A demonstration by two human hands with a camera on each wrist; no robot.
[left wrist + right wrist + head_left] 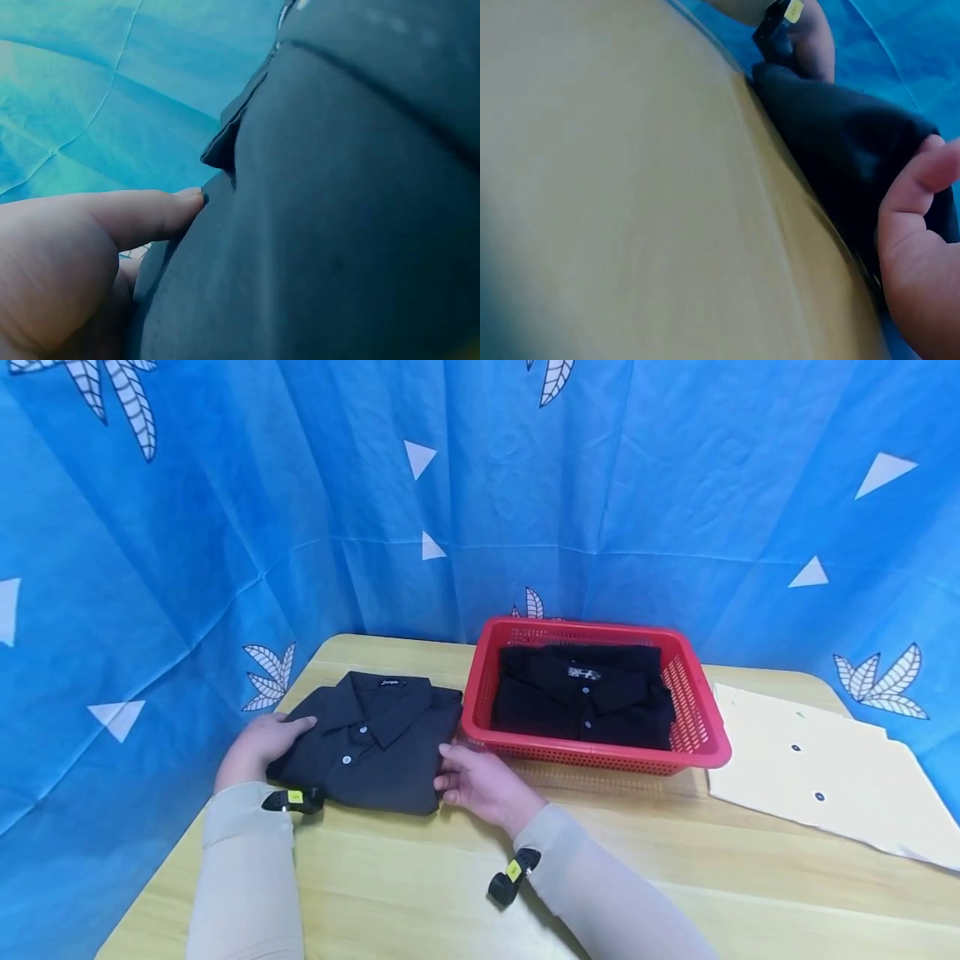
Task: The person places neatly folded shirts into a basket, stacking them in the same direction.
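Note:
A folded dark grey polo shirt [390,752], collar and two pale buttons facing up, lies on the left part of the table. My left hand [258,745] grips its left edge, the thumb on top and the other fingers hidden underneath; in the left wrist view the thumb of that hand [67,255] presses the dark cloth [315,225]. At the opposite edge my right hand [483,785] holds the shirt's right side between thumb and fingers. The right wrist view has this hand [919,240] at the near corner of the dark fabric [840,142].
Right of the grey shirt stands a red plastic basket [600,756] containing a folded black shirt [585,702]. A white garment with dark buttons [832,777] lies farther right on the wooden table [390,893]. Blue patterned cloth [525,485] hangs behind and at the left.

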